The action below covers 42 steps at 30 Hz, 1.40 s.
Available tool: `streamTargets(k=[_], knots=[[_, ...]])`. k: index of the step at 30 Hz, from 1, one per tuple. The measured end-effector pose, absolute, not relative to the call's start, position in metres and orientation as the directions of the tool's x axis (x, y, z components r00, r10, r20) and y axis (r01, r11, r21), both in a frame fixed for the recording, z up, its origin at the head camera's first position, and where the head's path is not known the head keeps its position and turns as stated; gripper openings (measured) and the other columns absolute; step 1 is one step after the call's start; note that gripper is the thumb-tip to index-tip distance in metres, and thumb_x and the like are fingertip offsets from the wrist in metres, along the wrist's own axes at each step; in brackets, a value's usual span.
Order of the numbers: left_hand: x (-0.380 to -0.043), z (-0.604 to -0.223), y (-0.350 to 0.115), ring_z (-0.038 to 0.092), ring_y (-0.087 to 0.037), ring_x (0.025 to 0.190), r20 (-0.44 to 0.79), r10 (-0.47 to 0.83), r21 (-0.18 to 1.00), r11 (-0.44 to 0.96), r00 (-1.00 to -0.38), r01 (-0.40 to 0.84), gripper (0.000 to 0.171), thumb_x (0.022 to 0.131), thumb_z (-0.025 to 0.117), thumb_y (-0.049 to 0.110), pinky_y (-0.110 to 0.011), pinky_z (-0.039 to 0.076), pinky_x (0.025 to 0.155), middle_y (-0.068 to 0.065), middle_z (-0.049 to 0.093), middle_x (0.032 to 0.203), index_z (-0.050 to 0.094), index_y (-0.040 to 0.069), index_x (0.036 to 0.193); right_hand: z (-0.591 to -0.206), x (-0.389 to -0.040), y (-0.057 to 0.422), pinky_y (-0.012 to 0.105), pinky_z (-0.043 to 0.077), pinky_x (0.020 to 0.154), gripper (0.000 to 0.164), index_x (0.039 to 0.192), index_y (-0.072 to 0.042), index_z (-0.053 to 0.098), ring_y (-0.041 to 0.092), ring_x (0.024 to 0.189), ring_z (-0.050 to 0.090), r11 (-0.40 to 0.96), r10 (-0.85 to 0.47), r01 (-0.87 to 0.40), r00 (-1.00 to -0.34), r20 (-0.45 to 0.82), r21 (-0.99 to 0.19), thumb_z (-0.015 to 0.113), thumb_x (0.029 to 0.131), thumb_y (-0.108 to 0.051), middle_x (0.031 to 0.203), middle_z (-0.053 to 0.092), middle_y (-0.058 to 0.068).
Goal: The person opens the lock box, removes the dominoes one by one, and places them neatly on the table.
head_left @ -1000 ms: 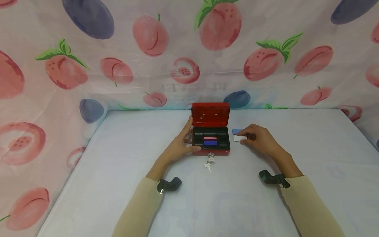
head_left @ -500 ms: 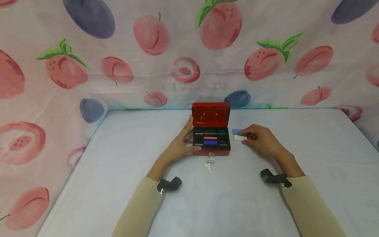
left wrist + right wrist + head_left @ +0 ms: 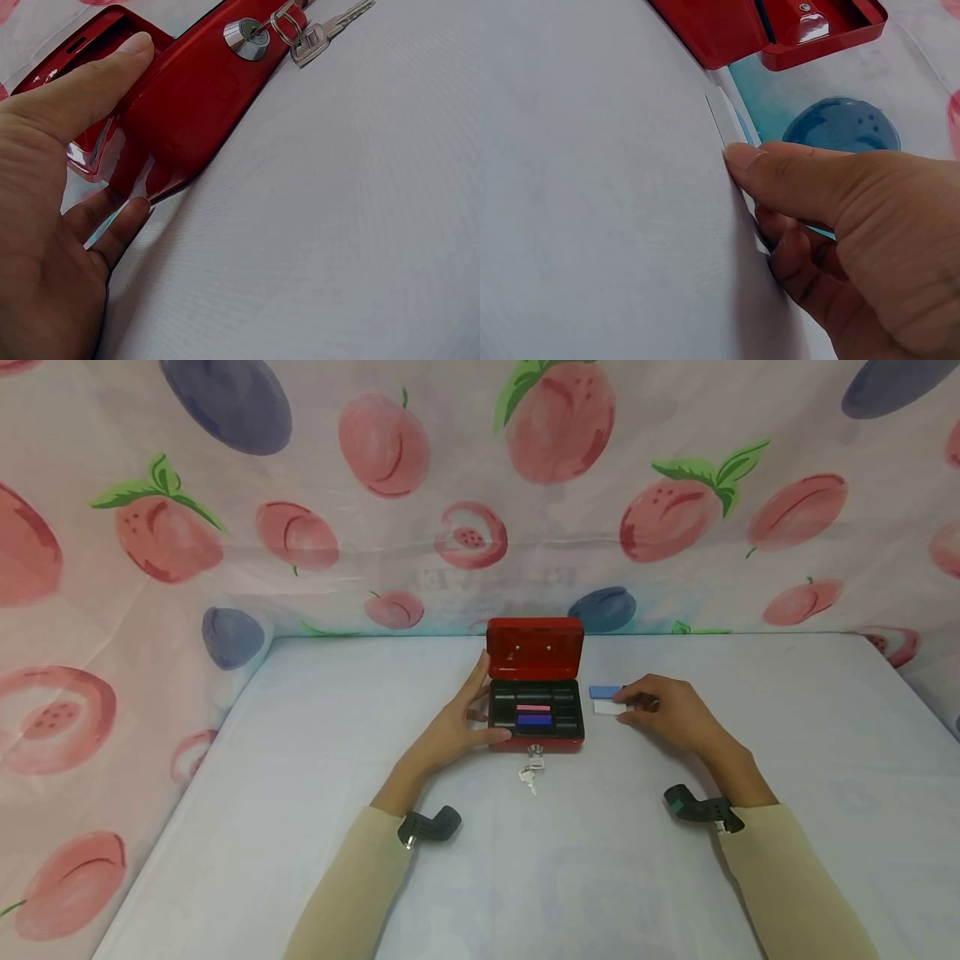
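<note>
Right hand (image 3: 667,714) has shifted rightward, now pinching the right end of the white block (image 3: 606,707) on the counter (image 3: 795,727), just beside the blue block (image 3: 604,692), suggesting placement nearly finished; left hand (image 3: 450,727) holds the open red box (image 3: 558,746).

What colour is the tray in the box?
The tray is black; the head view shows it best.

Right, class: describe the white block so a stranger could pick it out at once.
On the white table, find the open red box. Just right of it lies a small blue block. The white block is directly in front, set apart by its pale colour and the right hand pinching it.
</note>
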State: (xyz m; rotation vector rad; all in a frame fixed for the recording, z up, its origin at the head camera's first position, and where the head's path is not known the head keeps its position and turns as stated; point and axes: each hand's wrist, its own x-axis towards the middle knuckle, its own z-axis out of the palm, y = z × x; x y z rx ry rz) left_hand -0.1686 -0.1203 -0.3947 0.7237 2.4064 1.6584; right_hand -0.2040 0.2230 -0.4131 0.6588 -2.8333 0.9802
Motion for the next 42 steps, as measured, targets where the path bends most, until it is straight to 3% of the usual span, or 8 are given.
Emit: streamTargets(k=[27, 42], knots=[[-0.1696, -0.3942, -0.1201, 0.033, -0.03, 0.136, 0.15, 0.463, 0.915, 0.269, -0.874, 0.3, 0.103, 0.082, 0.075, 0.01, -0.048, 0.043, 0.097, 0.0, 0.007, 0.16, 0.003, 0.022, 0.155, -0.4123, -0.2028, 0.2194, 0.031, 0.047, 0.067, 0.019, 0.098, -0.006, 0.075, 0.018, 0.075, 0.055, 0.707, -0.346, -0.408, -0.912, 0.22, -0.577, 0.078, 0.078, -0.007, 0.088, 0.065, 0.005], [-0.1691, -0.3936, -0.1203, 0.033, -0.031, 0.135, 0.148, 0.46, 0.913, 0.278, -0.876, 0.3, 0.103, 0.082, 0.075, 0.01, -0.049, 0.042, 0.097, -0.003, 0.01, 0.16, 0.003, 0.021, 0.155, -0.4115, -0.2029, 0.2183, 0.034, 0.048, 0.068, 0.019, 0.098, -0.005, 0.074, 0.018, 0.075, 0.057, 0.707, -0.35, -0.412, -0.91, 0.222, -0.575, 0.078, 0.079, -0.006, 0.088, 0.065, 0.005]])
